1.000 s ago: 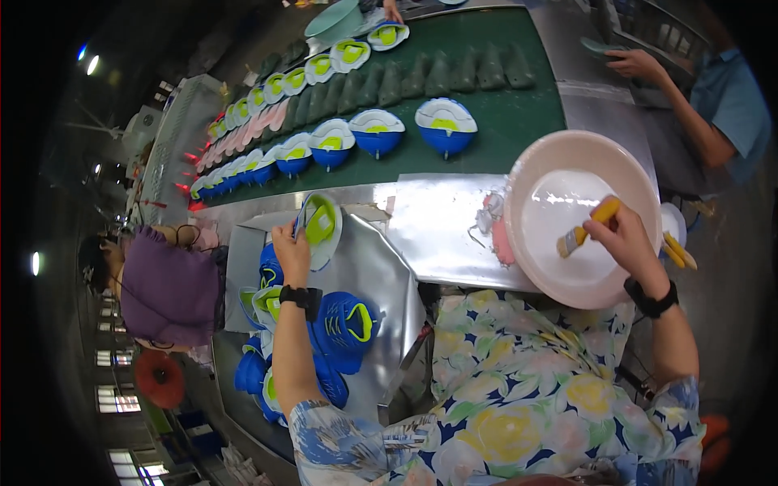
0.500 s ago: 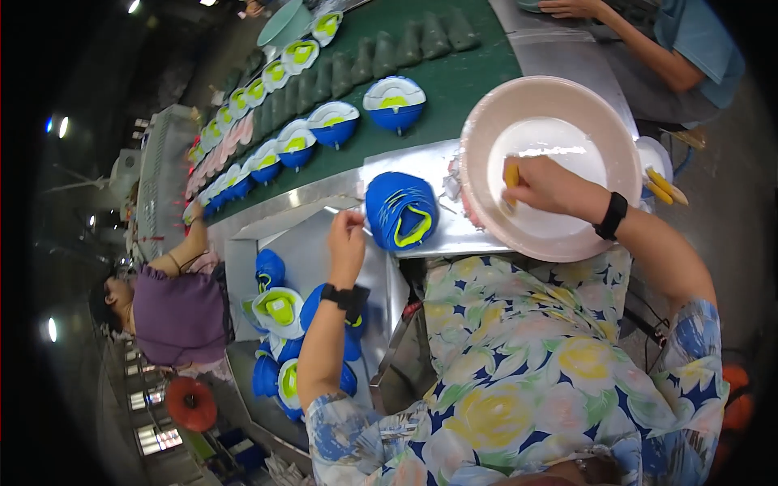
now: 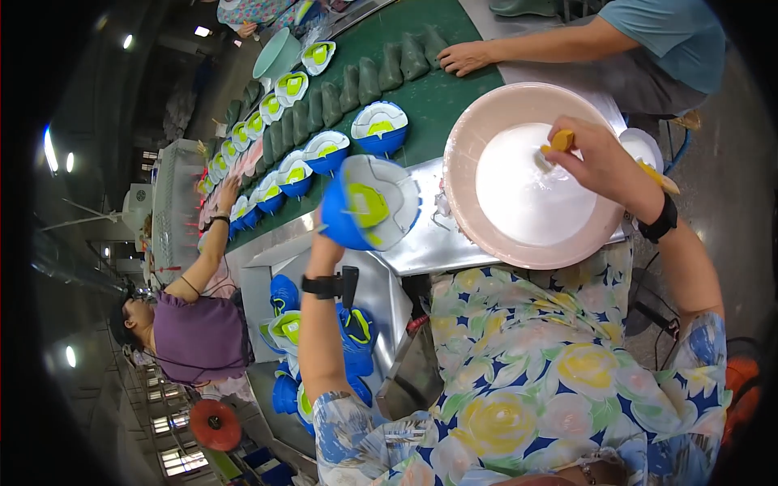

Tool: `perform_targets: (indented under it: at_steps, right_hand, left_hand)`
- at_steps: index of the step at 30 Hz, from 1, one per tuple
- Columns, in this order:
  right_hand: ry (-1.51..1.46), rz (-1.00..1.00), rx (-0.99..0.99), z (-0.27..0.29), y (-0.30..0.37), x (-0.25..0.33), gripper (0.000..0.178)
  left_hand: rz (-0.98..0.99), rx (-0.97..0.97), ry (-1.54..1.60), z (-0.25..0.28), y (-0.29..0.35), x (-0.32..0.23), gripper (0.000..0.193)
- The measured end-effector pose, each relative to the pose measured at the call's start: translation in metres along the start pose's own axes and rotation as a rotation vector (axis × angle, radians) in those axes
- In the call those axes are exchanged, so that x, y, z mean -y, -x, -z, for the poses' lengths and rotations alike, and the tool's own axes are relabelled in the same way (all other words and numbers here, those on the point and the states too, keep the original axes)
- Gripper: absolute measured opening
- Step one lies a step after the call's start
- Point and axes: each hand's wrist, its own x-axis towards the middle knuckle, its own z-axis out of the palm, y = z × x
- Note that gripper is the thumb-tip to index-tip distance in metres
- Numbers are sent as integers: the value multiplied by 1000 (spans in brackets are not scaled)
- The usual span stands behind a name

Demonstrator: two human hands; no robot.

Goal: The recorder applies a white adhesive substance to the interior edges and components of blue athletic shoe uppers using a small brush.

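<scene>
My left hand [image 3: 326,249] is closed around a blue shoe upper [image 3: 344,212], raised at the front edge of the work table. Its white underside with a lime-green patch is turned up toward me; the shoe hides most of my fingers. In my right hand [image 3: 596,162] is a brush with a yellow handle [image 3: 561,141], gripped by the fingers. Its pale bristle end points down into a large pink basin [image 3: 462,194], at the white liquid [image 3: 527,194]; whether it touches the liquid I cannot tell.
Rows of blue uppers [image 3: 379,130] and dark green shoe-shaped pieces [image 3: 369,81] line the green conveyor belt [image 3: 421,105]. More blue shoe uppers [image 3: 356,332] are heaped in a metal bin at my left. A co-worker's hand [image 3: 466,58] rests by the belt; another person [image 3: 198,324] reaches over it.
My left hand has taken hold of the shoe upper, lifted it and turned its underside up. My right hand has moved right with the brush. The co-worker's hand at the far right now reaches the belt.
</scene>
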Motion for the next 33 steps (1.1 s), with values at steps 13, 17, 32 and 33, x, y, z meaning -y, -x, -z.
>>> perform_targets:
  at_steps: [13,17,32,33]
  right_hand:
    - [-118,204,-62,14,-33,35,22]
    - [-107,153,-268,14,-21,23,28]
    - [-510,-351,-345,-25,6,18,37]
    - [-535,-362,-318,-26,7,20,37]
  left_hand:
    - [184,435,619,-84,-30,-59,58]
    - [-20,409,979,-103,-27,-75,51]
    - [-559,-329,225,-155,-25,-68,45]
    - [-587,-339,259,-157,-25,-70,48]
